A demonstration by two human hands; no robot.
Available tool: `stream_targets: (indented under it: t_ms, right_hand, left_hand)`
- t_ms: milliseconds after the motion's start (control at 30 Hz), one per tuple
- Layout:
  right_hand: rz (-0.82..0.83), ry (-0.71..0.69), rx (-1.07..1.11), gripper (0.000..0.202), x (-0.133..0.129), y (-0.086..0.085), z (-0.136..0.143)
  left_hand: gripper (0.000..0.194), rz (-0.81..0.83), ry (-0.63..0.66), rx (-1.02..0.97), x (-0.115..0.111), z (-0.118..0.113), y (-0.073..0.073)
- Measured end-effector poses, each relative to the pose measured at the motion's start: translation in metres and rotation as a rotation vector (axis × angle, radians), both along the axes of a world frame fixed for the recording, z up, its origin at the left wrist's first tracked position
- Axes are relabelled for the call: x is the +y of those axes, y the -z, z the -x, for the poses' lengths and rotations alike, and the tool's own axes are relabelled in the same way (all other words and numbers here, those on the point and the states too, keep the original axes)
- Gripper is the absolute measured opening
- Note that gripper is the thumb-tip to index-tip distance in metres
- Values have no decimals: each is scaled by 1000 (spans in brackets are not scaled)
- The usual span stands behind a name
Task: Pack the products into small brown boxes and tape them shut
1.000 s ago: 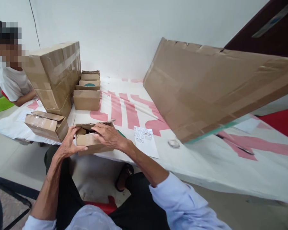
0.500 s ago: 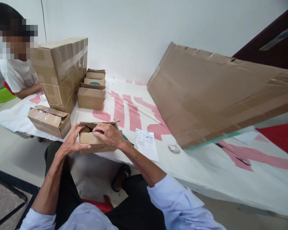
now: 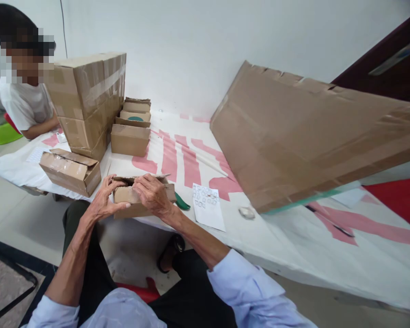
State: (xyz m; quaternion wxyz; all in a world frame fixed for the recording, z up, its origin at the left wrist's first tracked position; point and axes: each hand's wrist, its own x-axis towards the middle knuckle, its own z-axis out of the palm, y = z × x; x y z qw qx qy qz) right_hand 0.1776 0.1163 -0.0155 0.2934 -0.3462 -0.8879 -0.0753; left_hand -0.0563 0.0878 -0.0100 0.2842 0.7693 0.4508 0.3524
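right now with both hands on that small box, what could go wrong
The small box sits at the near edge of the table, so a pull toward the person might tip it off. The right hand is at its opening, where the cardboard flap could bend or tear. The dark green curved thing beside it might get knocked.
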Motion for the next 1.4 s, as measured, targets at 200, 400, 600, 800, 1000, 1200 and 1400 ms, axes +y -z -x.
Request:
stream_targets:
  t_ms: [200, 400, 600, 800, 1000, 1200, 1400]
  right_hand:
    - [-3, 18, 3, 41, -5, 7, 2]
    - [9, 42, 18, 46, -7, 9, 1]
    - [-39, 40, 55, 46, -8, 15, -1]
    - [-88, 21, 91, 42, -9, 20, -4]
    - [-67, -72, 94, 38, -3, 11, -6]
    - [-4, -131, 59, 28, 3, -1, -6]
    - [-1, -174, 18, 28, 7, -3, -10]
  left_hand:
    - [45, 67, -72, -105, -1, -10, 3]
    - [39, 110, -156, -170, 2, -18, 14]
    - [35, 83, -194, -166, 3, -20, 22]
    - [35, 101, -183, -160, 2, -20, 20]
    - [41, 110, -153, -170, 0, -18, 16]
    - [43, 107, -153, -174, 1, -18, 16]
    - [38, 115, -149, -191, -1, -19, 15]
